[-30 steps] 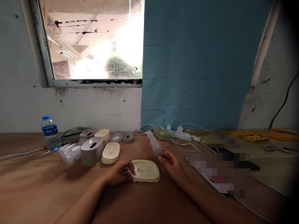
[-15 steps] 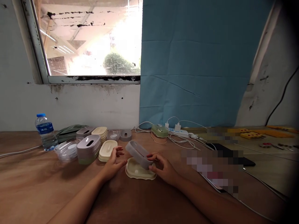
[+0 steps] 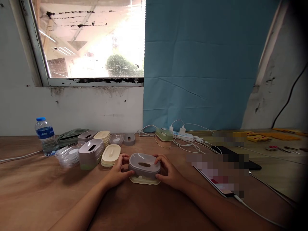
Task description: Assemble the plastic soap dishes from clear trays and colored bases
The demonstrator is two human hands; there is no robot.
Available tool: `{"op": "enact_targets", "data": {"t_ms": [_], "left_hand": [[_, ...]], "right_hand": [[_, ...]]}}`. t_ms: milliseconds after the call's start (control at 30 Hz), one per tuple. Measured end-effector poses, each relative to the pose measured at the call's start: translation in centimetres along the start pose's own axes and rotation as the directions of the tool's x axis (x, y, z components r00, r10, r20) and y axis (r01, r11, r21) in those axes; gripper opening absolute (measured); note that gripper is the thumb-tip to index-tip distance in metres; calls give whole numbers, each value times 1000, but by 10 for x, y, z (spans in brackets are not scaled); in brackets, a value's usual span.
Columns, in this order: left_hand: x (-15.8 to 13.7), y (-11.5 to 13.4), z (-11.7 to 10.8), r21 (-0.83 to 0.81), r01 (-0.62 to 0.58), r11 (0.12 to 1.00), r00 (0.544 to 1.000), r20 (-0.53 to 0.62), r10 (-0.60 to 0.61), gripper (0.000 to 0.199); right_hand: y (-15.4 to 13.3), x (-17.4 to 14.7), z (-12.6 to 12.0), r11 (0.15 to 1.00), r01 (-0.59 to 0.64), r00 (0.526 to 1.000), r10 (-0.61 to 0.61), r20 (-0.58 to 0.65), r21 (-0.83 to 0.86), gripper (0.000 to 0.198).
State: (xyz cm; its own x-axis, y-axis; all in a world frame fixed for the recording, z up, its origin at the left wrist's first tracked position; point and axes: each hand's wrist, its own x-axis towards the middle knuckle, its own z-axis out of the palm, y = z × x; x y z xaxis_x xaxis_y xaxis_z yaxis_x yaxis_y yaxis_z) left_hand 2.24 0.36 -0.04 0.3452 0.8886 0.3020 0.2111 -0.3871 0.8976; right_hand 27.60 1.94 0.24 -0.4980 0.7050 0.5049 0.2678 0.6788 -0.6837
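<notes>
A greyish-lilac plastic cover [image 3: 141, 158] with an oval slot in its top sits over a cream wavy-edged base [image 3: 145, 181] in front of me. My left hand [image 3: 121, 170] grips the cover's left end, thumb at the front and fingers behind. At the opposite end, my right hand [image 3: 170, 171] holds the cover, with fingers on its top edge and the thumb low at the side. Whether the cover is fully seated on the base I cannot tell. Left of my left hand lies a small stack of cream pieces [image 3: 111, 155].
Lilac slotted boxes [image 3: 90, 153], clear plastic parts [image 3: 68, 155] and a water bottle [image 3: 45, 138] stand at the left. A green-topped box [image 3: 164, 134] and a power strip [image 3: 184, 136] with cables are at the back. To the right lies a phone [image 3: 211, 181] with a cable.
The cover has gone from tilted in my right hand to level over the cream base. My left hand has moved in and taken hold of its left end.
</notes>
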Motion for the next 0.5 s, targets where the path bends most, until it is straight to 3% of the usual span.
{"op": "enact_targets", "data": {"t_ms": [200,500], "left_hand": [[-1,0,3,-98,41,994,994,105,-31,54],[0,2,4,20,58,998,992,114,-60,51]], "right_hand": [[-9,-2,0,990,-80,988,94,122,-113,47],[-9,-2,2,986,-117,976,137,171,-118,57]]}}
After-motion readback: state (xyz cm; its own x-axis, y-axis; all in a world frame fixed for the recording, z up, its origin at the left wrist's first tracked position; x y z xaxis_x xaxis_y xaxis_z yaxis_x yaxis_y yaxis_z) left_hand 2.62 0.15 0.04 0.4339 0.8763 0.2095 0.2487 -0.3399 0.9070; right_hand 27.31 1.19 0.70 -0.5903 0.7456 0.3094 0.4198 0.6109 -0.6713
